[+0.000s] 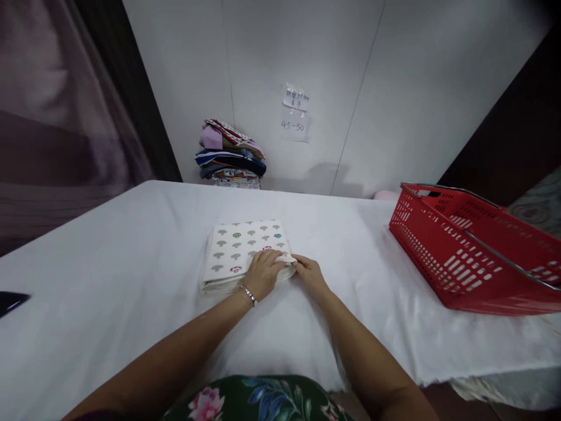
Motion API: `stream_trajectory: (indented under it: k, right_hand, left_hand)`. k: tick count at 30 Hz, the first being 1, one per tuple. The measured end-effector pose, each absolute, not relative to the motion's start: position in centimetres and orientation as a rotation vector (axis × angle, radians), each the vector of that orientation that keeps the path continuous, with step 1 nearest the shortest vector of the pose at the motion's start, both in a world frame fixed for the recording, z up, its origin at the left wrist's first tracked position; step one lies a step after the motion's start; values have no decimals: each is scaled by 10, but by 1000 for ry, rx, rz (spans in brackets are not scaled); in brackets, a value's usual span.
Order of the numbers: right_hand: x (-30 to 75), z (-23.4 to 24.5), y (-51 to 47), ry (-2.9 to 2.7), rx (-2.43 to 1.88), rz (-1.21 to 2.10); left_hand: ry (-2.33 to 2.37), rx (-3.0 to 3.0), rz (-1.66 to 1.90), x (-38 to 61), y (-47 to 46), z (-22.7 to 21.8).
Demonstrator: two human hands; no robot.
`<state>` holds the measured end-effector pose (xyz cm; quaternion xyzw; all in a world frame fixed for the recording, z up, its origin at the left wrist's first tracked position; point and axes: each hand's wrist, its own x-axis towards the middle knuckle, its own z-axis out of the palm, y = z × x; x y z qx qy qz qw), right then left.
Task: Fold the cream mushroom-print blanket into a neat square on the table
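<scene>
A folded white cloth printed with grey mushroom shapes and a few coloured ones lies flat on the white-covered table in front of me. It is folded into a thick, layered rectangle. My left hand, with a bracelet at the wrist, rests on its near right part, fingers curled over the top near the edge. At the cloth's near right corner, my right hand pinches the layered edge between thumb and fingers. Parts of the fingertips of both hands are hidden by the cloth or by the hands themselves.
A red plastic basket with metal handles stands at the right. Behind the table's far edge rises a stack of folded clothes against the white wall. Paper notes are stuck to that wall. A dark flat object lies at the left edge.
</scene>
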<state>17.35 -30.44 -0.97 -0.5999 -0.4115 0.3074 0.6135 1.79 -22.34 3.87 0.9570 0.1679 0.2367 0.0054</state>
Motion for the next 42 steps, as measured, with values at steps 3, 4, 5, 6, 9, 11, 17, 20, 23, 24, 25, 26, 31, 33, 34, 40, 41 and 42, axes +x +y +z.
stream_trajectory:
  k: [3, 4, 5, 6, 9, 11, 17, 20, 23, 24, 25, 26, 31, 33, 34, 40, 41, 42]
  right_hand:
    - [172, -9, -304, -936, -1370, 680]
    - [172, -10, -303, -936, -1371, 673]
    - [172, -10, -303, -934, -1374, 669]
    - [172, -11, -303, -930, -1379, 668]
    - [171, -13, -301, -916, -1376, 671]
    - [170, -13, -300, -910, -1364, 671]
    - [165, -6, -300, -860, -1304, 732]
    - [163, 0, -304, -861, -1280, 762]
    - [163, 1, -306, -875, -1286, 769]
    - [163, 0, -306, -884, -1295, 763]
    - [163, -2, -305, -890, -1309, 743]
    - [163, -4, -305, -896, -1327, 710]
    - [161, -13, -306, -958, -1467, 462]
    - [158, -12, -312, -1026, -1560, 291]
    - [156, -11, -316, -1083, -1609, 191]
    - [139, 0, -327, -1507, -1880, -253]
    - [137, 2, -326, -1524, -1936, -300]
    - [134, 3, -325, -1529, -1985, -342]
  left_hand:
    - [535, 2996, 767, 19, -228, 38]
    - [553, 3003, 767, 18, -230, 37]
    - [584, 3012, 758, 16, -232, 35]
    - [632, 3018, 746, 14, -233, 33]
    - [822, 3017, 706, 9, -236, 27]
    - [931, 3000, 691, 9, -236, 25]
    - [1051, 2981, 647, 26, -237, 26]
    - [1084, 2947, 664, 35, -238, 26]
    - [1042, 2934, 712, 38, -238, 24]
    - [1009, 2941, 731, 37, -237, 24]
    - [970, 2949, 752, 35, -237, 23]
    - [930, 2956, 773, 33, -236, 22]
    - [736, 2994, 858, 18, -228, 21]
    - [683, 3009, 856, 16, -222, 24]
    - [671, 3014, 838, 15, -219, 26]
    - [650, 3055, 598, 24, -205, 40]
    - [654, 3054, 577, 25, -204, 41]
    - [664, 3048, 563, 26, -204, 42]
